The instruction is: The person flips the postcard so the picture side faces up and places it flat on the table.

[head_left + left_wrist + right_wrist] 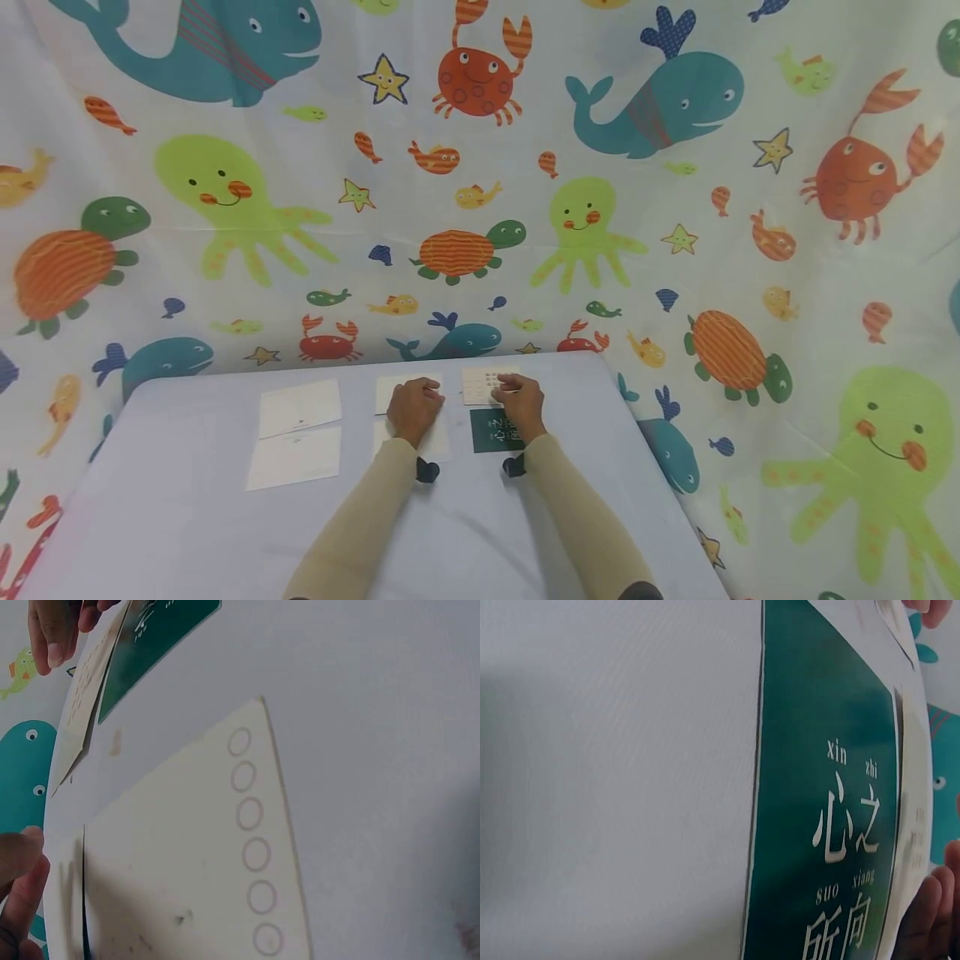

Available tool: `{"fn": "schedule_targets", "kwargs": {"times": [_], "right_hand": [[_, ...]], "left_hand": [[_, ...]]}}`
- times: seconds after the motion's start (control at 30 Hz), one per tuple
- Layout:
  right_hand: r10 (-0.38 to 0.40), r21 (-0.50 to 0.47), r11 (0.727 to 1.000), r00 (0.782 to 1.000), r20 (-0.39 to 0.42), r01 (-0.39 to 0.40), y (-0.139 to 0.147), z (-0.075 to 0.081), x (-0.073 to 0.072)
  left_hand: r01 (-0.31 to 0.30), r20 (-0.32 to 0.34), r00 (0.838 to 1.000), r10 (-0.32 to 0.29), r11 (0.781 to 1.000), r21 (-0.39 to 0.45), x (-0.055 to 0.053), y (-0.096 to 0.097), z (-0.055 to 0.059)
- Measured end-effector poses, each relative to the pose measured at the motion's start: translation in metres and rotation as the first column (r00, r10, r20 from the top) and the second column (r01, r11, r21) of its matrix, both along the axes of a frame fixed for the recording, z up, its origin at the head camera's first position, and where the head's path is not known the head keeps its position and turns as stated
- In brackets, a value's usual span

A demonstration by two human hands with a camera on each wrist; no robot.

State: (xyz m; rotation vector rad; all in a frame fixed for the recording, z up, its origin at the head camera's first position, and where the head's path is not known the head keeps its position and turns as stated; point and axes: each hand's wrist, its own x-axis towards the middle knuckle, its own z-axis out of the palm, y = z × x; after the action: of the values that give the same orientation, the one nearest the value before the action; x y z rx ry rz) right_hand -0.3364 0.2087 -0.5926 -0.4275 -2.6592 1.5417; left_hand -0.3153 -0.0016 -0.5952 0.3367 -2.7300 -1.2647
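In the head view my left hand (pixel 416 410) is over two pale cards, the far card (pixel 386 392) and the near card (pixel 435 446). The left wrist view shows a column of printed circles on the near card (pixel 172 840), and my left thumb and finger (pixel 22 877) at the frame's edge hold nothing visible. My right hand (pixel 522 407) hovers at a cream card with printed characters (pixel 476 387) and a green card with white Chinese lettering (pixel 487 435). Right fingers (pixel 930 915) appear loosely bent beside the cream card; contact is hard to tell.
Two more white cards, a far card (pixel 300 407) and a near card (pixel 294 460), lie at the left of the white-covered table (pixel 187 517). Behind the table hangs a curtain (pixel 495 175) with sea animals. Dark straps (pixel 427 472) circle the wrists.
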Motion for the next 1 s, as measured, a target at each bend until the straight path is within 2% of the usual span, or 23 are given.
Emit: {"fn": "schedule_targets", "kwargs": {"times": [0.13, 0.4, 0.77, 1.0], "right_hand": [[0.013, -0.014, 1.000, 1.000, -0.007, -0.013, -0.004, -0.001, 0.000], [0.028, -0.023, 0.999, 1.000, 0.002, -0.028, -0.012, -0.006, -0.001], [0.063, 0.019, 0.998, 0.995, -0.076, -0.062, -0.027, -0.011, -0.001], [0.069, 0.003, 0.998, 0.997, -0.046, -0.069, -0.037, -0.009, 0.000]], "left_hand": [[-0.008, 0.007, 1.000, 0.008, 1.000, -0.005, 0.000, -0.004, 0.000], [-0.027, -0.027, 0.999, 0.026, 1.000, -0.016, 0.001, -0.017, 0.001], [-0.031, -0.006, 0.999, 0.031, 0.999, 0.021, 0.005, -0.035, -0.001], [-0.037, -0.021, 0.999, 0.037, 0.999, 0.017, 0.008, -0.045, 0.000]]}}
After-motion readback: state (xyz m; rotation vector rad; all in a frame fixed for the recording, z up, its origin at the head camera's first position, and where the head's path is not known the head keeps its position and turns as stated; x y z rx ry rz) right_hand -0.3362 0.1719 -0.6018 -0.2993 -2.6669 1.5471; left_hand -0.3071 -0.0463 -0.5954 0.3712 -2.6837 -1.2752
